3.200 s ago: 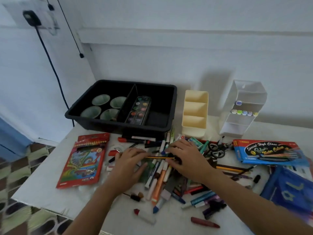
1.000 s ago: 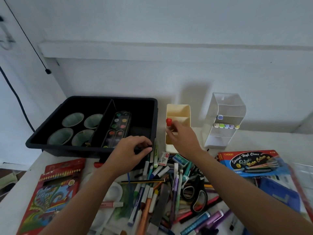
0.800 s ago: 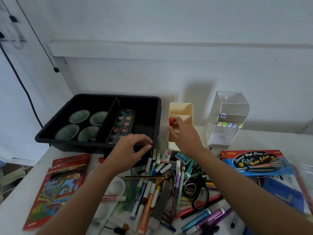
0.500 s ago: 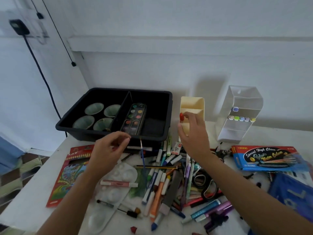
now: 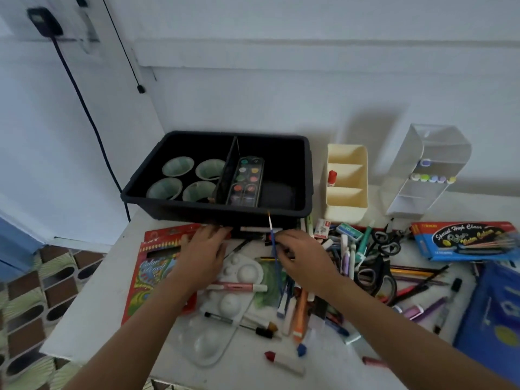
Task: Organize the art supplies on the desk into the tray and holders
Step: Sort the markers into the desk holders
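The right hand [image 5: 301, 257] has its grip pinched on a thin blue-handled paintbrush [image 5: 270, 228], thumb and fingertips closed round the shaft near its middle. The brush stands nearly upright. Its bristle tip points up in front of the front wall of the black tray [image 5: 213, 211], and its lower handle runs down past the fingers over the heap of markers [image 5: 299, 308].

The left hand [image 5: 202, 251] holds nothing. Its fingers are straight and spread over the top edge of the red colour pencil box [image 5: 152, 271], just before the tray.

Inside the tray, four green cups [image 5: 177, 166] sit in the left compartment and a watercolour set [image 5: 246, 181] in the right. Beside the tray stands a cream three-slot holder [image 5: 347, 209] with a red-capped stick [image 5: 332, 178] in its middle slot. A clear holder [image 5: 430, 153] further right carries pastel-capped markers. A white mixing palette [image 5: 242, 274] lies on the bench [image 5: 92, 305] between the two hands, and black scissors [image 5: 374, 274] lie to the right of the right hand.
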A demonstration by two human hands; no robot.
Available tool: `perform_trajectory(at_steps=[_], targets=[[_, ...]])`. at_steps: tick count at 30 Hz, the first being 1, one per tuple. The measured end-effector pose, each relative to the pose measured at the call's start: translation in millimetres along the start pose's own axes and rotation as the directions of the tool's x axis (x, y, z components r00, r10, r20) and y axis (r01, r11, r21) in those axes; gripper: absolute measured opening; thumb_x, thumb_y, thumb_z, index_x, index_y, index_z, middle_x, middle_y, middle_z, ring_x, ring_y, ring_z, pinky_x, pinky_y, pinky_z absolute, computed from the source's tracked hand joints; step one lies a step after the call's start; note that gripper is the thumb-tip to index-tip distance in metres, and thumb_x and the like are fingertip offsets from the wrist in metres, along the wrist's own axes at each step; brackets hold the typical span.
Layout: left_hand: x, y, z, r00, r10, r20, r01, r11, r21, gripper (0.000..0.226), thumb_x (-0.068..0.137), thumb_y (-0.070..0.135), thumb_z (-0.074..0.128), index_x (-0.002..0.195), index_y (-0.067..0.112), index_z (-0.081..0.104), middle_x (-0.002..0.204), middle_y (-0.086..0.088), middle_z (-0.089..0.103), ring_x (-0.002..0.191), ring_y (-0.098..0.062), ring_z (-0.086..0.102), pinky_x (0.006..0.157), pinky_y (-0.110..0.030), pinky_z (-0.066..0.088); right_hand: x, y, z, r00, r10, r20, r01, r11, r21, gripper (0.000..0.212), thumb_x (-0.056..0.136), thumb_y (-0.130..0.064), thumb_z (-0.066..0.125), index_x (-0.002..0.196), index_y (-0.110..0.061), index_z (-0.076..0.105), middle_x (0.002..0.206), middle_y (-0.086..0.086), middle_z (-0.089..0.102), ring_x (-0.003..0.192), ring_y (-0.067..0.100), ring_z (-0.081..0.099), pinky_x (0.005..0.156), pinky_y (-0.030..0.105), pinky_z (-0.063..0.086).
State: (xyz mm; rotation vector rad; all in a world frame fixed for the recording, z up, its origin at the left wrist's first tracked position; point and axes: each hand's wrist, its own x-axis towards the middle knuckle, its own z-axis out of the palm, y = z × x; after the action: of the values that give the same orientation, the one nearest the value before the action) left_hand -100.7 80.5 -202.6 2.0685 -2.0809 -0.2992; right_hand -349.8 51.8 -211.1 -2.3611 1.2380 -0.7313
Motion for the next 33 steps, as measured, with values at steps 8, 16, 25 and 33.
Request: perform_trajectory(at_steps=[8,16,25,33], targets=[[11.0,-10.0,-7.8,0.988,0.142,0.066,-0.137,0.988,-0.077,0.039,0.097,0.022,0.059,0.135,0.03,0.055,0.132,0.0,0.049,0.125,-0.024,0.048,0.097,-0.042,0.024,23.2,-19.8,16.7,0.993,-0.038,0.115,0.081,0.915,-0.395,0.033,0.088,-0.016,0.061,0.121,-0.015,0.063,0.115,0.009,0.063,0.103,0.032,0.059,0.078,0.046,0.055],[-8.5,-26.7,-39.7,0.94,0.23,-0.253,-0.305,0.897,-0.32,0.016,0.092,0.018,0.072,0.108,0.023,0.073,0.1,0.01,0.062,0.089,-0.008,0.06,0.084,-0.027,0.05,37.9,-41.6,24.5,0.994,0.044,0.102,0.019,0.836,-0.548,0.053,0.064,-0.01,0.081,0.115,-0.02,0.068,0.091,0.007,0.066,0.086,0.032,0.063,0.063,0.038,0.051],[-20.4,-13.9,-83.3,0.88,0.132,-0.456,-0.363,0.806,-0.468,0.02,0.09,0.015,0.075,0.11,0.015,0.072,0.101,0.007,0.063,0.091,-0.008,0.063,0.078,-0.012,0.049,34.7,-45.3,30.0,0.991,-0.005,0.136,0.09,0.773,-0.628,0.048,0.07,-0.016,0.083,0.115,-0.029,0.07,0.096,0.01,0.061,0.082,0.03,0.061,0.069,0.04,0.048],[-12.8,4.7,-94.2,0.854,0.222,-0.47,-0.443,0.783,-0.436,0.019,0.09,0.026,0.073,0.106,0.016,0.072,0.098,0.008,0.064,0.089,-0.013,0.063,0.076,-0.017,0.051,30.6,-36.2,8.5,0.995,-0.056,0.08,0.09,0.844,-0.529,0.063,0.063,-0.006,0.079,0.118,-0.027,0.056,0.093,0.006,0.062,0.086,0.032,0.06,0.073,0.041,0.05]])
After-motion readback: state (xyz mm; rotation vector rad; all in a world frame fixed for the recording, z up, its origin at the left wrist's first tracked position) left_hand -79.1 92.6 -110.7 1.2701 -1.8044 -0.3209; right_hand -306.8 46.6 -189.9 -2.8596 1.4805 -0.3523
